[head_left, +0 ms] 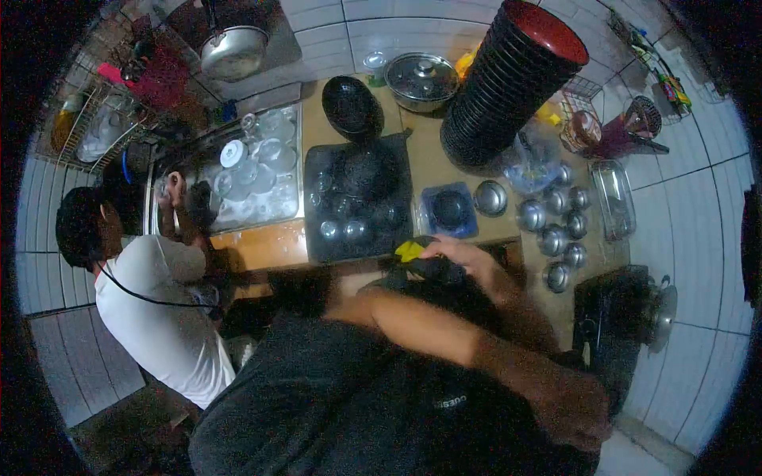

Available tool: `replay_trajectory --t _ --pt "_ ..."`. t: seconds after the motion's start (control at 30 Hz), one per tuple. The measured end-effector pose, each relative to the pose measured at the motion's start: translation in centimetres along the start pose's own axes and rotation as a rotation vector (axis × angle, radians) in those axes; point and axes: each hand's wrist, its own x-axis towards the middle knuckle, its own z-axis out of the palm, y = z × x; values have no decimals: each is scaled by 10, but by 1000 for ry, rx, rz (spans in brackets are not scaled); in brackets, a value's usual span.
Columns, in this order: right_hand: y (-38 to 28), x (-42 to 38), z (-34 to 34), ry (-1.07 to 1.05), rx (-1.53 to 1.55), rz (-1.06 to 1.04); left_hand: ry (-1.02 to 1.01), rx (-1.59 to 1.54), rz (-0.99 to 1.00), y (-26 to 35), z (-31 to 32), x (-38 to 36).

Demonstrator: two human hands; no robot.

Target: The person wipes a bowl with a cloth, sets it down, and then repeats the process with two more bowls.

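Note:
My right hand is closed at the counter's front edge, its fingers pinched on a yellow cloth. A dark item, too dim to name surely, lies right under those fingers. My left forearm crosses low in front of my black shirt. At its end, near my right elbow, my left hand is dim and blurred, so its fingers cannot be read. Just beyond my right hand are a black bowl on a blue square piece and a round metal lid or bowl. A black mat holds several small clear pieces.
A tall leaning stack of black bowls stands behind, beside a lidded pot. Several metal cups and a glass dish are at the right, near a black stove. A person in a white shirt works at the sink.

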Motion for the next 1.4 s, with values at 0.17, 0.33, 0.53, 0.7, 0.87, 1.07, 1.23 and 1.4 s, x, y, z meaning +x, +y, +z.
replay_trajectory --t 0.17,0.33,0.53,0.7,0.87,1.07,1.23,1.4 --pt "10 2 -20 -109 -195 42 -85 90 -155 2 2 18" --pt "-3 -6 -23 -18 -666 147 86 -239 81 45 -8 27" --pt "-39 -30 -4 -110 -667 -6 16 -152 7 52 -32 -21" --pt "-11 -49 -21 53 -556 -109 192 255 -1055 76 -145 -190" --pt "83 -35 -96 16 -677 -301 771 860 -1568 88 -194 -398" --pt "48 -97 -11 369 -329 -175 687 1264 -1672 47 -239 -580" --pt "105 -88 -41 440 -702 -880 416 1094 -1919 37 -267 -572" --pt "102 -69 -53 463 -531 -843 298 951 -2150 30 -273 -543"
